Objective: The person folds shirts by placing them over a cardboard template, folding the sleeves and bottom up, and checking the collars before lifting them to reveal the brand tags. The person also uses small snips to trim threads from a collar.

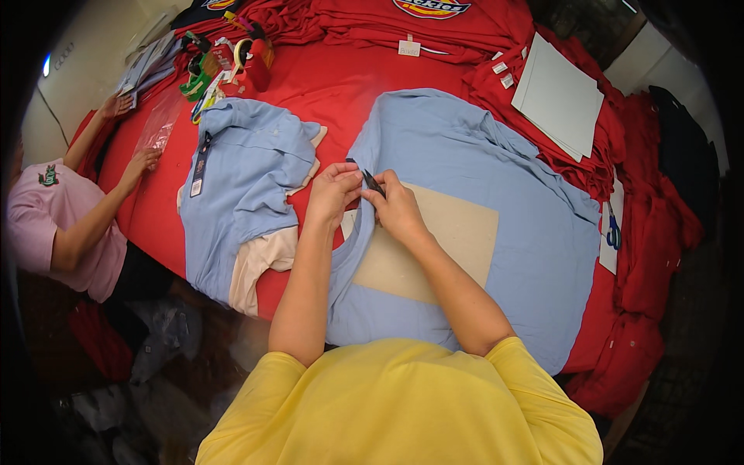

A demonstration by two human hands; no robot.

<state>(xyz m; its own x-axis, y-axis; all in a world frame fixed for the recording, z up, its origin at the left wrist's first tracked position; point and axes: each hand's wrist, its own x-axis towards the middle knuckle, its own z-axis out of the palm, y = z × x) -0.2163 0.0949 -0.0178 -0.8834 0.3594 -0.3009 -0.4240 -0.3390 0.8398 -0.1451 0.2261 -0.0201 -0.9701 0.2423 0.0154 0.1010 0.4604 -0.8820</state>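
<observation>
While both hands meet at the neckline of the light blue shirt (473, 167), the left hand (333, 190) and right hand (397, 208) pinch a small dark tag (373, 183) between fingertips — a narrow grip, both closed on it. That shirt lies spread flat on the red table cover (329, 85), soft knit, wrinkled at its far edge. A tan cardboard sheet (442, 248) sits on the shirt just below the hands, stiff and rectangular, likely a folding form. Left of the shirt lies a second blue shirt (240, 178), bunched over cardboard. Beyond the shirt's right shoulder — stacked white sheets (558, 93); farther right, blue-handled scissors (613, 231). Far left, another person's hands hold a clear plastic bag (159, 124).
</observation>
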